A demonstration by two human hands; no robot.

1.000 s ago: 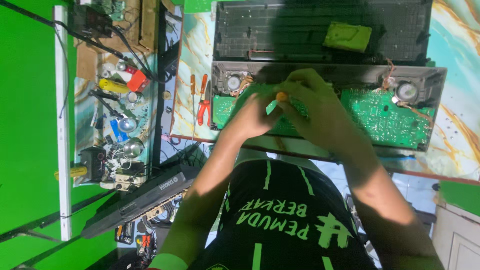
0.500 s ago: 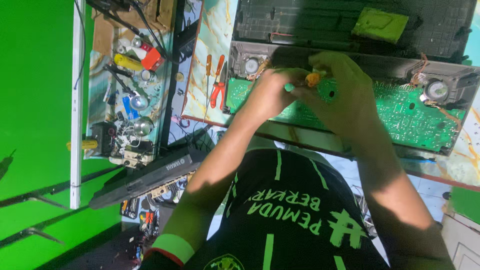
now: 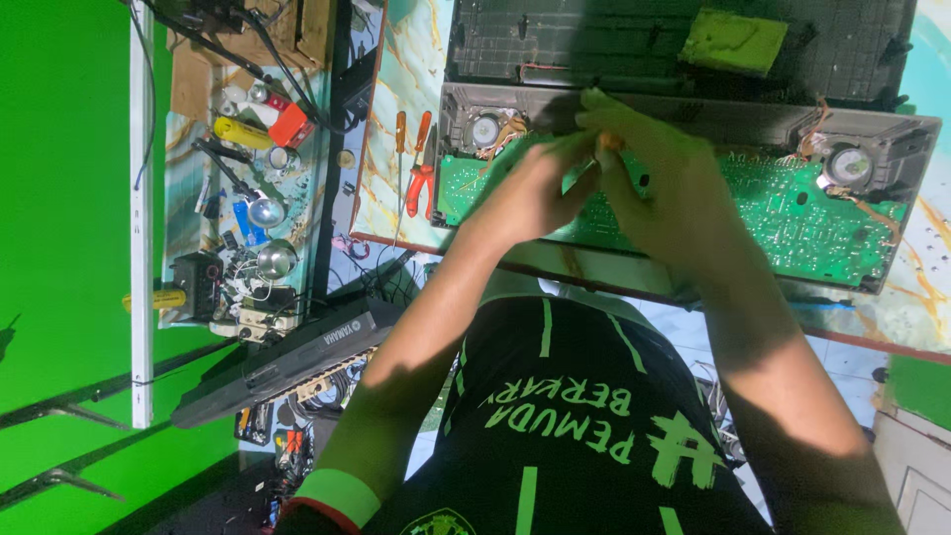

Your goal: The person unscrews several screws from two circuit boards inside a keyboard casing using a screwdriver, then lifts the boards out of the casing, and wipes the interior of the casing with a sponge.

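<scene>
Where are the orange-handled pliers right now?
In the head view, the orange-handled pliers lie on the marbled table, just left of the green circuit board, beside an orange-handled screwdriver.

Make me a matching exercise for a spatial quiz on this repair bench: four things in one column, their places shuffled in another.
Things:
1. green circuit board
2. yellow-green block
3. red-handled pliers
4. round speaker

Places:
A. on the dark ribbed panel at the top
B. on the marbled table, left of the open grey case
C. inside the case, partly under the left hand and right hand
D. at the case's right end

Pairs: 1-C, 2-A, 3-B, 4-D
</scene>
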